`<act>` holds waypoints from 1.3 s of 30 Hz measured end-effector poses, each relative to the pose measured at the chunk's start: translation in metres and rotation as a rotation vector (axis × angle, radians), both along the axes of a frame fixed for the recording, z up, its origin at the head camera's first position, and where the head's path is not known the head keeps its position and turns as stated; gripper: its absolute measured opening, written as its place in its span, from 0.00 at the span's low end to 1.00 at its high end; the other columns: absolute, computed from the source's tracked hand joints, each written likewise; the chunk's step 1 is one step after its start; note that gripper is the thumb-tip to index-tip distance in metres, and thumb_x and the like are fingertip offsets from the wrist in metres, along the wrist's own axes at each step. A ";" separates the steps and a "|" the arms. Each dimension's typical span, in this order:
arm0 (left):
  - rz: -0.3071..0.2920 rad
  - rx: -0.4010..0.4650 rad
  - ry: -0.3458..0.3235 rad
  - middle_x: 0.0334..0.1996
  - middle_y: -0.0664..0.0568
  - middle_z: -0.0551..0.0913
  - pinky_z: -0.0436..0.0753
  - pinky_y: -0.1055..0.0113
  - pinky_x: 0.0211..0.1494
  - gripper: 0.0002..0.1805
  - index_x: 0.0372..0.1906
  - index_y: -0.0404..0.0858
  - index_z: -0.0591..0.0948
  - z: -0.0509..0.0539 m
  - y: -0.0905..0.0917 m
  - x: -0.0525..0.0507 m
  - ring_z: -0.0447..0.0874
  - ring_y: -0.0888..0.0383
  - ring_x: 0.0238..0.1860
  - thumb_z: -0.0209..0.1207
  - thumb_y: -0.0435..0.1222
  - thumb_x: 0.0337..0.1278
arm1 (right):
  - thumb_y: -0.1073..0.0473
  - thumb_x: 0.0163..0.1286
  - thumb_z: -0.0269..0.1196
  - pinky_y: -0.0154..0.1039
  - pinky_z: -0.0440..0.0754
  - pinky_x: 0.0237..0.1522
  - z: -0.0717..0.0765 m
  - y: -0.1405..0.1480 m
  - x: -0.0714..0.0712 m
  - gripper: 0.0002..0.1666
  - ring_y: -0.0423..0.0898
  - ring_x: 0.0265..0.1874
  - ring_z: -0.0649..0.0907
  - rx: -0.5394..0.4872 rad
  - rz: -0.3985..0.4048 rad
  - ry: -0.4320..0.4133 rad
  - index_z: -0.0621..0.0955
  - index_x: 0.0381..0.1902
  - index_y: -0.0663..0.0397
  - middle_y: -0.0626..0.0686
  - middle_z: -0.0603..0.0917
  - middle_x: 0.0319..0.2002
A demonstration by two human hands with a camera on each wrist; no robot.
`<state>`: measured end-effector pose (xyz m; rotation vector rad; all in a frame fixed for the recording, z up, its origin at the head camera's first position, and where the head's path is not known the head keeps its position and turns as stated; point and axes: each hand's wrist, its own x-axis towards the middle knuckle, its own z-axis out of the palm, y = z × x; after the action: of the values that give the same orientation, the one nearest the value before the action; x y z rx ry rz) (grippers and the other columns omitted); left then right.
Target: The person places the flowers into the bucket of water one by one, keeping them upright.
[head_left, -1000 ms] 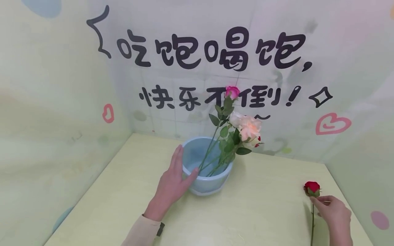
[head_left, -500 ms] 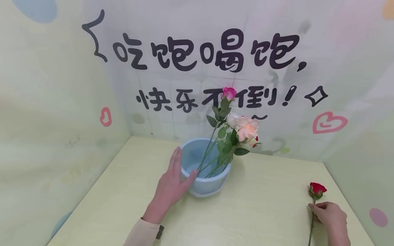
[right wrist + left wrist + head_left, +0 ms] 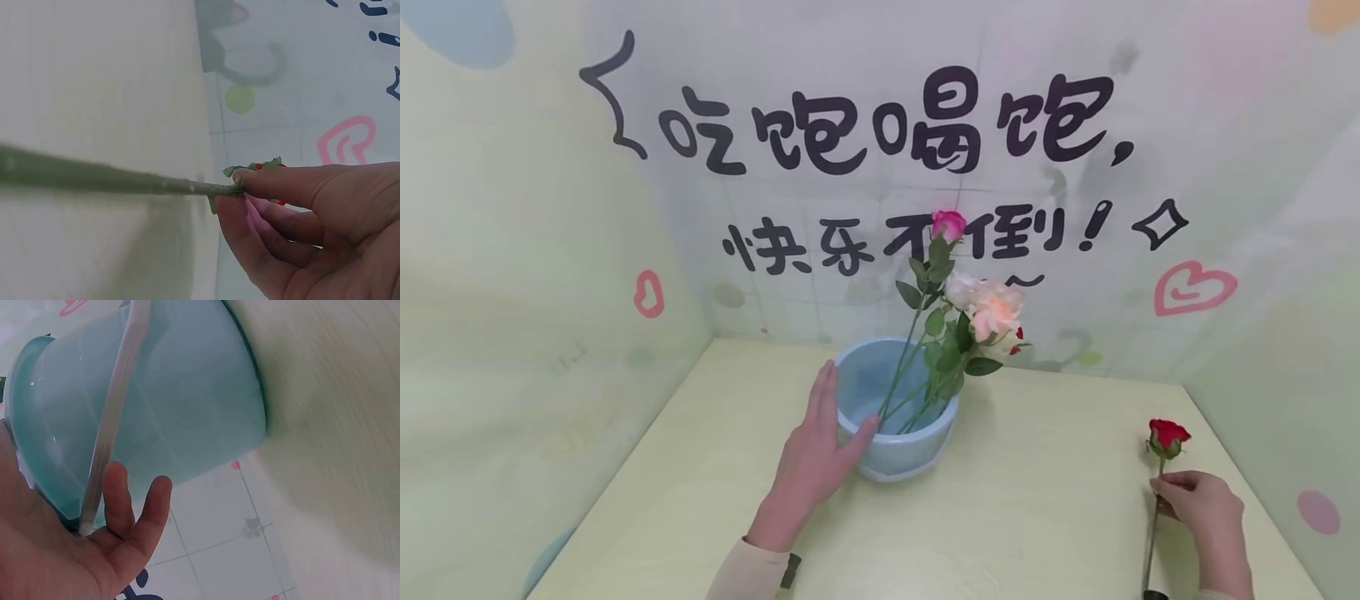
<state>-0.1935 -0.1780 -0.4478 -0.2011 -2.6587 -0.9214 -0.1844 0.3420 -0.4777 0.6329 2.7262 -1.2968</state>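
Observation:
A light blue bucket (image 3: 895,454) with a pale bar handle (image 3: 115,400) stands on the table. My left hand (image 3: 812,458) rests against its left side, thumb at the front rim and fingers straight along the wall. The left wrist view shows two fingers (image 3: 156,503) held away from the wall, beside the handle. Inside lean several flowers on green stems: a pink rose (image 3: 949,225), a peach bloom (image 3: 995,308) and pale ones. At the right, thumb and fingers of my right hand (image 3: 1206,508) pinch the stem of a red rose (image 3: 1168,435) just below its head.
The pale yellow table (image 3: 1015,500) meets a printed backdrop (image 3: 820,50) with dark lettering behind the bucket. Side walls (image 3: 512,333) close in the left and right. A small dark object (image 3: 1155,595) shows at the bottom edge near the rose stem.
My right fingers now hold the rose stem slightly farther below the flower, and the rose has moved a little up. The left hand stays against the bucket. The head view has shifted slightly.

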 end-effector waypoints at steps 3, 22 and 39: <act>-0.006 0.002 0.015 0.87 0.57 0.45 0.77 0.60 0.29 0.54 0.88 0.44 0.45 0.000 0.000 0.000 0.81 0.51 0.30 0.53 0.67 0.72 | 0.59 0.75 0.67 0.35 0.85 0.30 0.007 -0.005 -0.002 0.25 0.41 0.25 0.88 -0.082 -0.007 0.027 0.79 0.53 0.82 0.48 0.88 0.28; 0.007 0.003 0.032 0.86 0.56 0.47 0.79 0.58 0.30 0.53 0.87 0.44 0.47 -0.001 -0.002 -0.002 0.81 0.49 0.30 0.53 0.66 0.73 | 0.58 0.76 0.68 0.30 0.86 0.39 0.067 -0.101 -0.017 0.26 0.30 0.33 0.88 -0.290 0.031 0.465 0.79 0.63 0.72 0.40 0.89 0.37; 0.000 -0.004 0.006 0.86 0.57 0.46 0.79 0.58 0.30 0.53 0.88 0.45 0.46 -0.002 -0.001 -0.003 0.82 0.48 0.31 0.53 0.66 0.72 | 0.67 0.73 0.70 0.38 0.88 0.43 0.107 -0.158 -0.006 0.11 0.42 0.37 0.88 -0.727 0.265 0.661 0.85 0.51 0.65 0.49 0.89 0.41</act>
<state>-0.1962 -0.1789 -0.4497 -0.2038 -2.6558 -0.9136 -0.1907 0.1838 -0.3711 -0.2598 2.2660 -2.5250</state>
